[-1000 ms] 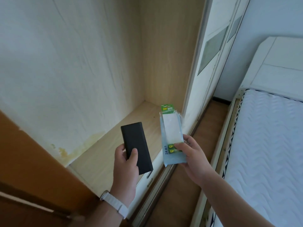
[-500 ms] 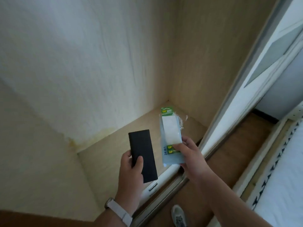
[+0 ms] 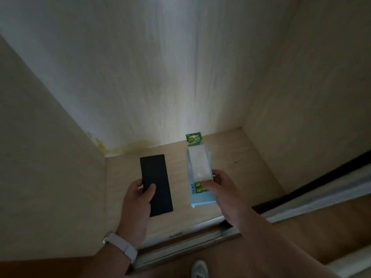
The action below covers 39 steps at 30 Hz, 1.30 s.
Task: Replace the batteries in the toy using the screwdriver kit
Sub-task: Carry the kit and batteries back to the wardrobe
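supplies in hand, repair itself not started as far as i can judge. toy not in view; no screw, cover or loose cell visible

left hand (image 3: pixel 138 199) holds black flat case (image 3: pixel 156 183), presumably the screwdriver kit, closed. grip sits at the case's near end: thumb laid across the top face, fingers curled round the left edge, far end jutting forward free

right hand (image 3: pixel 222 189) pinches battery pack (image 3: pixel 198 169) at its right edge, low on the card: thumb over the green labels, fingers behind. green header points away from the person. too dim to tell whether the blister is sealed

both items are held in the air over wardrobe shelf (image 3: pixel 241 157), side by side and apart, touching neither each other nor the boards

left to do, by my reckoning: fetch the toy, open the kit, unscrew the cover, swap cells, close up; nearly the whole job
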Each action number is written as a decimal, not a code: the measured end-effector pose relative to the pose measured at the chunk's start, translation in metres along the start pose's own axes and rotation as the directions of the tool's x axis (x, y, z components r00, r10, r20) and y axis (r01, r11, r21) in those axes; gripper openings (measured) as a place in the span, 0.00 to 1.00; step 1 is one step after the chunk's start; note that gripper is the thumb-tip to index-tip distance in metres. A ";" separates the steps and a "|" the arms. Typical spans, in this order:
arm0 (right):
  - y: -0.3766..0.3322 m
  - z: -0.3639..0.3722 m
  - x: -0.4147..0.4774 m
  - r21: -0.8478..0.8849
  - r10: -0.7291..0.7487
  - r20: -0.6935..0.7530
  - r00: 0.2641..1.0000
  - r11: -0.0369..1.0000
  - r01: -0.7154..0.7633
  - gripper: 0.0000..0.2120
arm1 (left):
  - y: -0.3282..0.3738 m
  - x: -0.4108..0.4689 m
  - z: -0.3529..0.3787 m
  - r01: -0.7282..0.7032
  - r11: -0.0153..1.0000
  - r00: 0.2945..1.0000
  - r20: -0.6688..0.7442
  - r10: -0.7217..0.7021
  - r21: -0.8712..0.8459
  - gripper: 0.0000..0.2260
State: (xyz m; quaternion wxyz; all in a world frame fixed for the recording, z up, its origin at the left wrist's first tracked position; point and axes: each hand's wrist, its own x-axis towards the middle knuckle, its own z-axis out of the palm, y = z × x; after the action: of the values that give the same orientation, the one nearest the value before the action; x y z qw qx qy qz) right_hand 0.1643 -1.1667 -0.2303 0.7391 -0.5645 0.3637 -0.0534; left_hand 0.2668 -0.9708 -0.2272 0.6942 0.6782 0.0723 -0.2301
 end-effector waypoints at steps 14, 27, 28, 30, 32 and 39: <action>0.082 -0.003 0.135 -0.150 0.152 -0.070 0.986 0.976 -0.161 0.21 | -0.103 0.126 -0.008 0.204 0.975 0.972 -0.135 -0.191 0.092 0.05; 0.197 0.017 0.227 -0.258 0.263 -0.085 0.961 0.926 -0.276 0.16 | -0.217 0.215 -0.033 0.333 0.935 0.936 -0.163 -0.313 0.117 0.07; 0.203 0.019 0.231 -0.260 0.267 -0.085 0.960 0.924 -0.280 0.16 | -0.223 0.221 -0.035 0.334 0.935 0.936 -0.164 -0.313 0.123 0.08; 0.215 0.022 0.239 -0.276 0.273 -0.086 0.958 0.918 -0.286 0.16 | -0.235 0.232 -0.038 0.343 0.930 0.933 -0.162 -0.321 0.133 0.06; 0.224 0.025 0.245 -0.294 0.269 -0.088 0.959 0.913 -0.283 0.15 | -0.244 0.240 -0.041 0.351 0.927 0.931 -0.153 -0.330 0.134 0.05; 0.245 0.029 0.262 -0.367 0.251 -0.102 0.963 0.890 -0.271 0.10 | -0.268 0.267 -0.045 0.368 0.913 0.928 -0.133 -0.348 0.176 0.06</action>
State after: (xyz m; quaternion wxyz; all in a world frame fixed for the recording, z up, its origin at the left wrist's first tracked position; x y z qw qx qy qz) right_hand 0.2917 -1.1845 -0.5664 0.6075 -0.6403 0.4586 0.1028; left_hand 0.4005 -0.9795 -0.5834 0.5651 0.7295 0.2065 -0.3254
